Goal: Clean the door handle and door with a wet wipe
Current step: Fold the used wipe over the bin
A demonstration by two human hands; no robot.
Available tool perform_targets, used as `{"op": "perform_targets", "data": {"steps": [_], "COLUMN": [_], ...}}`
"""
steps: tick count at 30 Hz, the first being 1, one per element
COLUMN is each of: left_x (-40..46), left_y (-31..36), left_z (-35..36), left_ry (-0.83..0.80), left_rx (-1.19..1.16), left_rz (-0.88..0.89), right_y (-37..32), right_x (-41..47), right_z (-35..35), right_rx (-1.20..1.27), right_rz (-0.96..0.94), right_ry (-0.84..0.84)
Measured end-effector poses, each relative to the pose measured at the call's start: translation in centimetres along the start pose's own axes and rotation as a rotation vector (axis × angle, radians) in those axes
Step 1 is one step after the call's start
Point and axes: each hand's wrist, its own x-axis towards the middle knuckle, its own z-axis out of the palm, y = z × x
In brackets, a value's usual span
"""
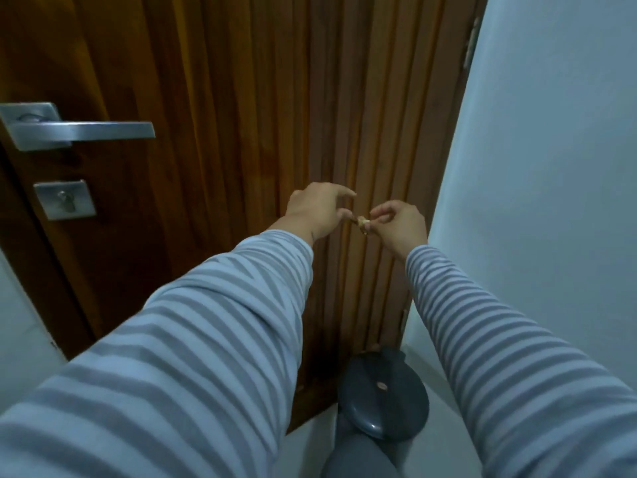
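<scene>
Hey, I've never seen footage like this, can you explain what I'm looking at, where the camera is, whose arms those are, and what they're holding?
There is no machine here. One wide-angle camera sits on a person's head and looks forward and down, so the two arms in striped sleeves are that person's own. They reach toward a brown wooden door. The left hand and the right hand meet in front of the door and pinch a small, crumpled, pale thing between their fingertips. It may be the wipe, but it is too small to tell. On the door's left side are a metal door handle and below it a lock plate; neither hand touches them. On the floor by the door's bottom corner stands a dark grey bin with a rounded lid. A pale wall is on the right.
</scene>
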Motion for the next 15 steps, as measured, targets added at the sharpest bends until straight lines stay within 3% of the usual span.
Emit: {"op": "perform_targets", "data": {"steps": [15], "left_x": [-2.2], "left_y": [2.8], "left_z": [7.4], "left_ry": [-0.03], "left_rx": [-0.076], "left_rz": [-0.055], "right_y": [6.4], "right_x": [-1.4], "right_z": [-2.0], "right_rx": [0.073], "right_rz": [0.039], "right_ry": [0.052]}}
